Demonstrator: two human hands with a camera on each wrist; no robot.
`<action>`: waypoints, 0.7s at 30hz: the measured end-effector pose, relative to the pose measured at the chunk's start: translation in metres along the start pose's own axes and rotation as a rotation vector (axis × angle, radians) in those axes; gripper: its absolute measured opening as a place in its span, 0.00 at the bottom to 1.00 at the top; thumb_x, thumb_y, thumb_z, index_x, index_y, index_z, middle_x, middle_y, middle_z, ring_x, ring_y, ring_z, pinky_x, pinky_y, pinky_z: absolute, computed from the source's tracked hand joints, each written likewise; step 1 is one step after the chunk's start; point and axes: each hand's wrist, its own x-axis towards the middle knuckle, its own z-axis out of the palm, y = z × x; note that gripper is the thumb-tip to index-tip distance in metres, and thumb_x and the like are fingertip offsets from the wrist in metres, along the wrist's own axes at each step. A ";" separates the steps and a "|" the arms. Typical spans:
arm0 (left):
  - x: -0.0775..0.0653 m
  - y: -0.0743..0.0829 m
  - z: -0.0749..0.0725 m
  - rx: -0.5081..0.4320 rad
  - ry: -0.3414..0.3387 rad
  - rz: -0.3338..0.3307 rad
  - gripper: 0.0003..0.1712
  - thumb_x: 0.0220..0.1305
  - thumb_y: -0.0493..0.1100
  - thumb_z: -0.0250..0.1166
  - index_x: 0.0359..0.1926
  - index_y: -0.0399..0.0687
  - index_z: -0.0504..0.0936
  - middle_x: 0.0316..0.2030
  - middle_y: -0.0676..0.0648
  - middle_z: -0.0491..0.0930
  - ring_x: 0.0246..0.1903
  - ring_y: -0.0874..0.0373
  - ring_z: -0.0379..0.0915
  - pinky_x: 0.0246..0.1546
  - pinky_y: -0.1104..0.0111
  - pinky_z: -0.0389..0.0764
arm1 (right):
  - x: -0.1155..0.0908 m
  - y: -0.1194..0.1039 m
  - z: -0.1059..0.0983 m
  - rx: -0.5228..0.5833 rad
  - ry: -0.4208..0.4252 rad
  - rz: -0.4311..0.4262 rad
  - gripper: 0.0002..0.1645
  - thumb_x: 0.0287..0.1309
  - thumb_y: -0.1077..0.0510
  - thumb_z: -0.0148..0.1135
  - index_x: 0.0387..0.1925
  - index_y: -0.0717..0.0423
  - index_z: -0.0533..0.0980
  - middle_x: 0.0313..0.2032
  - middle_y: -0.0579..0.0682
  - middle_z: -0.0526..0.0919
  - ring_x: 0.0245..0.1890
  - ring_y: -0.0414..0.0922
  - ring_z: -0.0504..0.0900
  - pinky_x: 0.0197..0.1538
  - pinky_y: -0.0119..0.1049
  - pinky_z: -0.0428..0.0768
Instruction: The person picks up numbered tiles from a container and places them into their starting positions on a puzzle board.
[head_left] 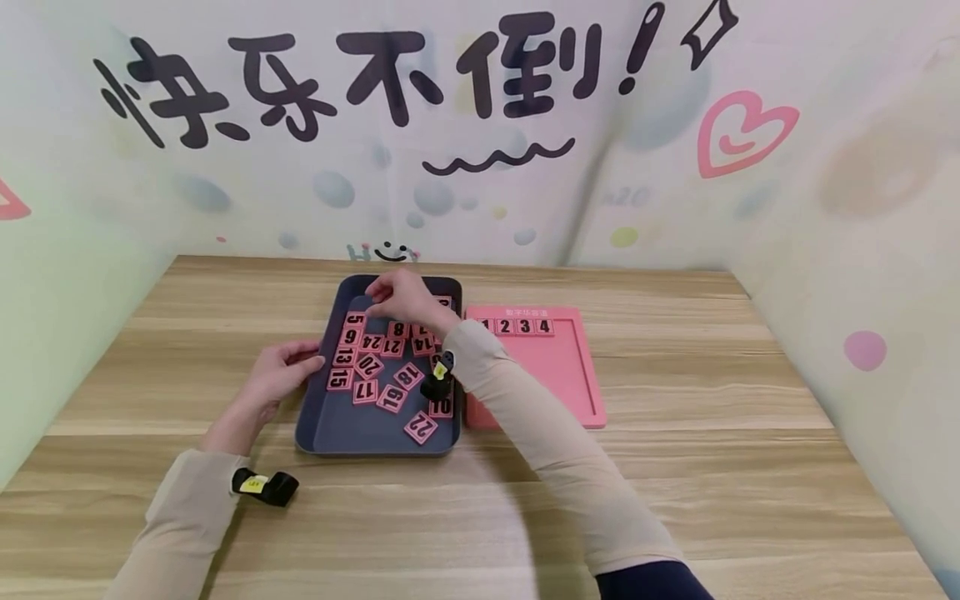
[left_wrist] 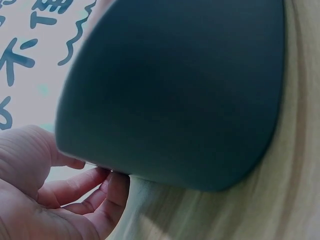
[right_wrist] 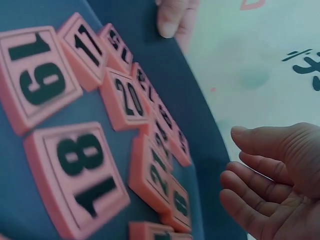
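Note:
A dark blue-grey tray [head_left: 345,429] holds several pink number tiles, lying loosely or in a column along its left side. My left hand [head_left: 279,375] grips the tray's left rim; in the left wrist view its thumb and fingers meet at the tray's edge [left_wrist: 175,182]. Over the far left part of the tray hovers my right hand [head_left: 405,298], close to the 5 tile [head_left: 355,320]. In the right wrist view the right hand's fingers [right_wrist: 255,187] are loosely bent, apart from the thumb, with nothing between them. My right forearm hides some right-side tiles.
Against the tray's right side lies a pink framed board [head_left: 551,375], with tiles 1 to 4 [head_left: 525,327] along its far edge. Behind the wooden table [head_left: 675,375] stands a printed backdrop [head_left: 465,208], and walls flank both sides.

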 end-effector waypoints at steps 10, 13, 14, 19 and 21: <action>0.000 -0.002 0.000 0.003 -0.005 -0.008 0.26 0.68 0.37 0.52 0.62 0.26 0.64 0.55 0.29 0.70 0.36 0.71 0.69 0.36 0.79 0.74 | 0.009 -0.001 0.024 0.017 0.058 0.098 0.19 0.53 0.59 0.68 0.48 0.59 0.79 0.41 0.50 0.81 0.39 0.41 0.77 0.37 0.28 0.74; 0.001 -0.003 0.001 0.001 -0.004 -0.011 0.26 0.68 0.38 0.52 0.62 0.26 0.64 0.55 0.29 0.69 0.36 0.71 0.69 0.36 0.79 0.74 | 0.011 0.000 0.030 -0.012 0.074 0.139 0.18 0.53 0.58 0.68 0.47 0.58 0.80 0.42 0.50 0.81 0.40 0.42 0.77 0.39 0.29 0.74; 0.001 -0.003 0.001 0.002 -0.002 -0.012 0.26 0.68 0.38 0.53 0.62 0.26 0.64 0.55 0.29 0.69 0.37 0.70 0.69 0.36 0.78 0.74 | 0.012 0.000 0.031 -0.023 0.078 0.146 0.18 0.53 0.58 0.68 0.46 0.57 0.80 0.42 0.50 0.82 0.40 0.42 0.77 0.40 0.29 0.74; 0.002 -0.005 0.001 0.000 0.008 -0.022 0.25 0.68 0.38 0.54 0.62 0.28 0.66 0.52 0.32 0.73 0.39 0.65 0.71 0.37 0.78 0.74 | 0.015 0.005 0.036 -0.055 0.084 0.146 0.18 0.50 0.58 0.70 0.45 0.57 0.81 0.42 0.50 0.82 0.41 0.42 0.77 0.43 0.30 0.73; 0.002 -0.005 0.001 0.002 0.009 -0.022 0.25 0.68 0.38 0.53 0.62 0.28 0.66 0.52 0.32 0.73 0.39 0.67 0.70 0.37 0.78 0.74 | 0.016 0.006 0.037 -0.071 0.081 0.138 0.18 0.50 0.58 0.71 0.45 0.56 0.81 0.42 0.49 0.82 0.41 0.42 0.77 0.43 0.30 0.73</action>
